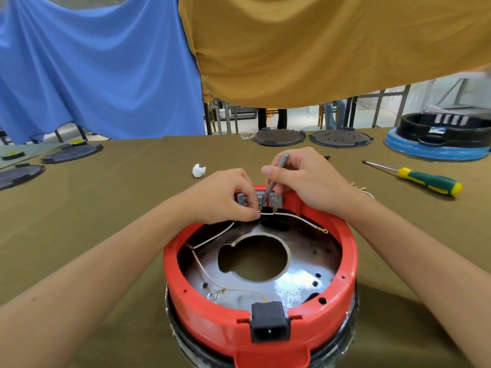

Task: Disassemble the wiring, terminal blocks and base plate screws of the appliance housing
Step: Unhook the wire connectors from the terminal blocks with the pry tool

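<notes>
The red appliance housing [342, 261] lies upside down in front of me, its metal base plate [300, 285] with a round hole showing inside. At its far rim sit grey terminal blocks [276, 201]. My right hand [308, 181] grips a thin grey tool [273, 179], its tip down at the middle terminal. My left hand [225, 195] pinches a white wire [295, 217] at its brass connector beside that tip. A second white wire [212, 237] runs along the left inside wall. A black power socket [269, 324] sits in the near rim.
A green and yellow screwdriver [425, 180] lies on the olive cloth at right, with loose brass connectors [358, 186] near my right wrist. A white crumpled scrap [198, 170] lies at centre left. Dark round lids [279, 136] and a black and blue housing [441, 139] stand at the back.
</notes>
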Demonstrator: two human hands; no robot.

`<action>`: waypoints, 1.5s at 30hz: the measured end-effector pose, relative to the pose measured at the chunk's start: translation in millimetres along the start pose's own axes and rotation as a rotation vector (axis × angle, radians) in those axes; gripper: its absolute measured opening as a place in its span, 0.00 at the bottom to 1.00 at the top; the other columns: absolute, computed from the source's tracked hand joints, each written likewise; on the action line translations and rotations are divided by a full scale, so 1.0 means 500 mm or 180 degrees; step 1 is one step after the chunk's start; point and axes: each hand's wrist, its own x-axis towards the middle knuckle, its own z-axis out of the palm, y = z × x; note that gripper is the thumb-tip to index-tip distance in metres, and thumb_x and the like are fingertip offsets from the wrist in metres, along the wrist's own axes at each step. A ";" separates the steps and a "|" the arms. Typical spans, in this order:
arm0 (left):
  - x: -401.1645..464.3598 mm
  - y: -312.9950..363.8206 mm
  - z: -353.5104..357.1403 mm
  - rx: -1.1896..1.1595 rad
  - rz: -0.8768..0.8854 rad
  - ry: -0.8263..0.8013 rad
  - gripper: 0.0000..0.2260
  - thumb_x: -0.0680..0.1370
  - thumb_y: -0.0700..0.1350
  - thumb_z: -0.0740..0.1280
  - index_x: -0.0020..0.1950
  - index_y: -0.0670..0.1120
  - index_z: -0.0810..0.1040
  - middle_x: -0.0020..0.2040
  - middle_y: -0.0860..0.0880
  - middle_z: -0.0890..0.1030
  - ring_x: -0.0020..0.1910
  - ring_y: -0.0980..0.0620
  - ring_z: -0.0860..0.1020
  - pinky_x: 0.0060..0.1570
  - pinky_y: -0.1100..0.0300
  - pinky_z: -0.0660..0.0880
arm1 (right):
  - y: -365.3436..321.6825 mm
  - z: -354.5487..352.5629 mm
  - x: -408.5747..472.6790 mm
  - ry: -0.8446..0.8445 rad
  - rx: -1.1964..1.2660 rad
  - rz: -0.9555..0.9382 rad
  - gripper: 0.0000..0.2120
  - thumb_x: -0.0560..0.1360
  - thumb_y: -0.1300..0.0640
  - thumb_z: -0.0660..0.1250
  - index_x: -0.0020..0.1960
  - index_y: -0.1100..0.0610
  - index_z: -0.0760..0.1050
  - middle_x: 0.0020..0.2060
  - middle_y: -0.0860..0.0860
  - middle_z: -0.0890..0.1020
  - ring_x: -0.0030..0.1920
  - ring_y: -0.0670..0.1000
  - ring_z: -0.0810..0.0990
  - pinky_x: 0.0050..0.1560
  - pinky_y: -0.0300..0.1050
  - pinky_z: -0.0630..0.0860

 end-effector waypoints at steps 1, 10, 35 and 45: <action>0.000 0.001 0.000 -0.0005 -0.0002 -0.0005 0.02 0.73 0.48 0.75 0.40 0.53 0.85 0.51 0.57 0.75 0.52 0.67 0.72 0.48 0.79 0.64 | 0.001 0.000 0.001 0.0002 0.0049 0.0050 0.13 0.80 0.51 0.68 0.41 0.57 0.80 0.28 0.49 0.83 0.31 0.45 0.78 0.41 0.44 0.75; -0.001 0.001 0.001 0.0007 -0.0006 0.0013 0.02 0.73 0.48 0.75 0.41 0.52 0.85 0.52 0.56 0.75 0.52 0.69 0.71 0.46 0.81 0.62 | -0.002 -0.002 -0.013 0.0101 -0.0071 -0.0217 0.11 0.79 0.52 0.69 0.39 0.53 0.80 0.30 0.49 0.84 0.35 0.50 0.82 0.46 0.52 0.79; 0.000 0.000 0.000 -0.0073 -0.0020 0.0001 0.02 0.73 0.48 0.75 0.40 0.54 0.85 0.51 0.57 0.74 0.50 0.66 0.73 0.48 0.77 0.65 | -0.015 -0.003 -0.020 0.0050 -0.0238 -0.0196 0.10 0.78 0.54 0.71 0.39 0.54 0.81 0.31 0.50 0.85 0.38 0.55 0.83 0.47 0.55 0.79; -0.002 0.004 -0.001 -0.0086 -0.0012 0.0010 0.04 0.73 0.48 0.75 0.38 0.55 0.84 0.51 0.56 0.75 0.50 0.66 0.73 0.46 0.79 0.64 | 0.004 -0.003 0.001 -0.0024 0.0195 0.0101 0.12 0.80 0.54 0.69 0.41 0.59 0.81 0.27 0.49 0.82 0.28 0.40 0.76 0.34 0.29 0.70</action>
